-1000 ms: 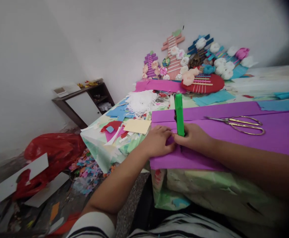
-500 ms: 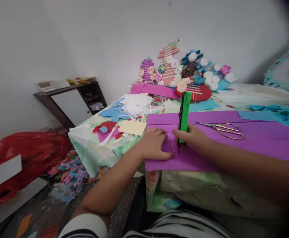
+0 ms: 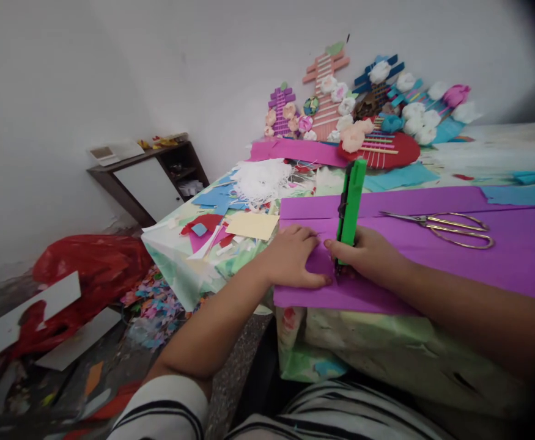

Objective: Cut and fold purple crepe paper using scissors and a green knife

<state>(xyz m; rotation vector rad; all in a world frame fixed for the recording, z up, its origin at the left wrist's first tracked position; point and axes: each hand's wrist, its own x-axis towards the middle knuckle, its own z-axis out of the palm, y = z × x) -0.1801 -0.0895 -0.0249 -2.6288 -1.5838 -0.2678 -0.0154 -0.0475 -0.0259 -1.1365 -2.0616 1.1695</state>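
Note:
A purple paper sheet (image 3: 432, 269) lies across the near side of the table. My left hand (image 3: 295, 256) rests flat on its left part, thumb stretched toward the right. In my right hand (image 3: 368, 253) is a green utility knife (image 3: 352, 201), held upright with its tip down at the purple sheet, close to my left thumb. The exact contact of the blade is hard to see. Gold-handled scissors (image 3: 450, 227) lie on the purple paper beyond my right forearm.
On the table are white shredded strands (image 3: 260, 180), a cream card (image 3: 253, 226), blue paper (image 3: 212, 198) and flower-decorated crafts (image 3: 326, 98) against the wall. A cabinet (image 3: 148, 183) stands at left. A red plastic bag (image 3: 93, 263) and paper scraps cover the floor.
The view has shifted, so the table items sit further right and the crafts higher. The knife remains upright in my right hand; its tip now looks slightly nearer my left thumb.

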